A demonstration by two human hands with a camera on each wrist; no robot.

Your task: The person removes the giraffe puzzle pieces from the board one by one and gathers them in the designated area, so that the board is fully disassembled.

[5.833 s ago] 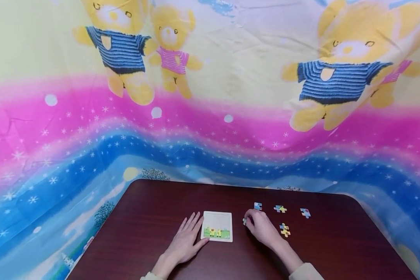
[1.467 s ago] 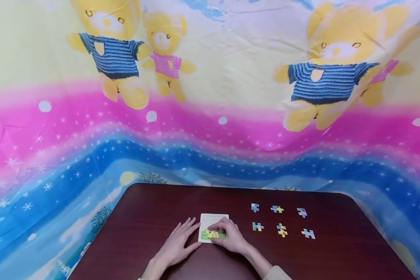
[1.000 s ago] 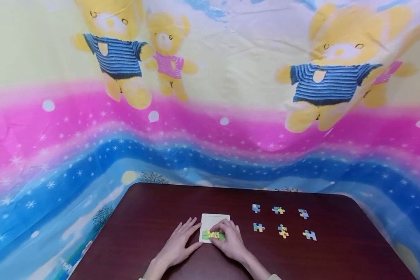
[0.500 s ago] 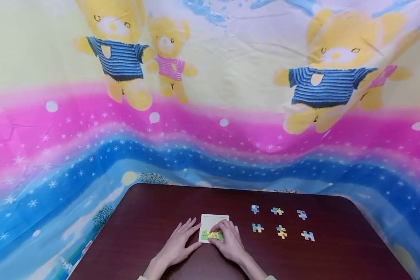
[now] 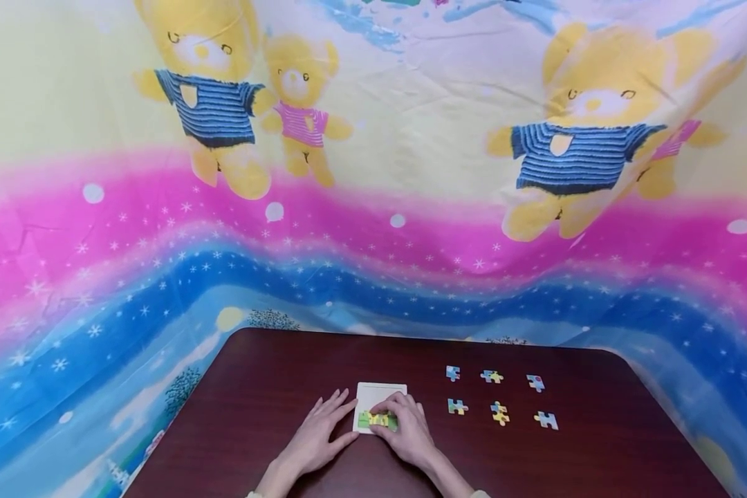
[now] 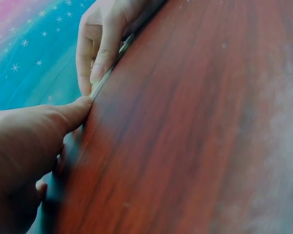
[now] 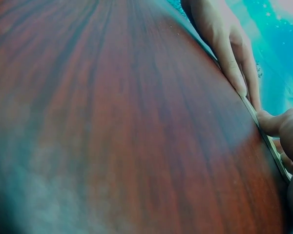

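Note:
A small square white puzzle tray (image 5: 367,395) lies on the table, with a row of green and yellow jigsaw pieces along its near side. My left hand (image 5: 314,439) rests flat to its left, fingers extended, with the thumb and index fingertip against the tray's edge. Over the near right part of the tray, my right hand (image 5: 412,432) bends its thumb and index finger around a yellow jigsaw piece (image 5: 377,419) and partly hides the row. In the left wrist view, the right hand's curled fingers (image 6: 105,53) are at the tray's thin edge.
Several loose jigsaw pieces lie to the right in two rows, among them a blue and green one (image 5: 456,407) and a blue one (image 5: 546,420). The dark red-brown table (image 5: 286,373) has rounded far corners. A printed bear curtain (image 5: 373,173) hangs behind it.
Since the oldest frame, my right hand has moved left from the loose pieces to the tray, and more loose pieces show on the right. Lately the fingers shift only slightly; the left hand stays.

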